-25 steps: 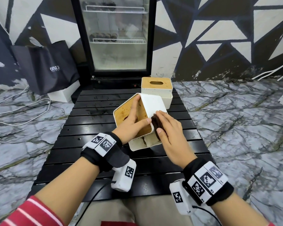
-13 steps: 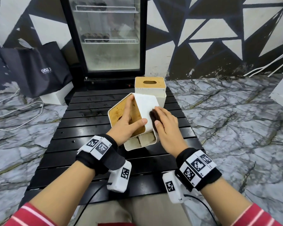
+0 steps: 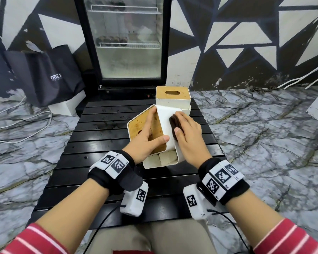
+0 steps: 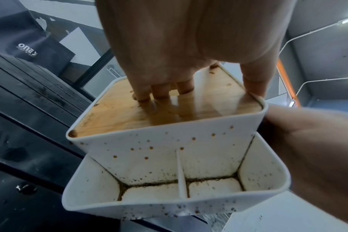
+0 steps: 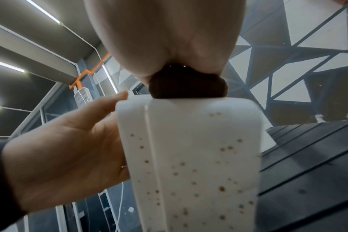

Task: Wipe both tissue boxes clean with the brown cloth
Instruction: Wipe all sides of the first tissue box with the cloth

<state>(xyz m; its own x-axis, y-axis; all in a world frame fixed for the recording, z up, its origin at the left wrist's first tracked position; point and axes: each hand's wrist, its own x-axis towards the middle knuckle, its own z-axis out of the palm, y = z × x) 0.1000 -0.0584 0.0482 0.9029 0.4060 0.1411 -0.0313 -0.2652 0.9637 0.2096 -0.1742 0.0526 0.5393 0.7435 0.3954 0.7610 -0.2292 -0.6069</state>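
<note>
A white tissue box [image 3: 165, 123] with a wooden lid is tipped on its edge on the table. My left hand [image 3: 147, 142] holds it, fingers hooked into the lid's slot and thumb on the white side. In the left wrist view the box [image 4: 169, 150] shows brown specks on its front and in its divided pocket. My right hand [image 3: 187, 136] presses the bunched brown cloth [image 3: 173, 123] against the box's white side wall; the cloth [image 5: 187, 87] sits near the wall's far end. The second tissue box [image 3: 173, 97] stands upright just behind.
The black slatted table [image 3: 99, 162] ends close to my lap. A glass-door fridge [image 3: 125, 43] stands right behind it. A black bag [image 3: 50, 76] and white cables [image 3: 17, 136] lie on the marble floor to the left.
My right hand has slid the brown cloth along the box's white side, away from me toward its far edge. The left hand keeps the same hold on the tilted box.
</note>
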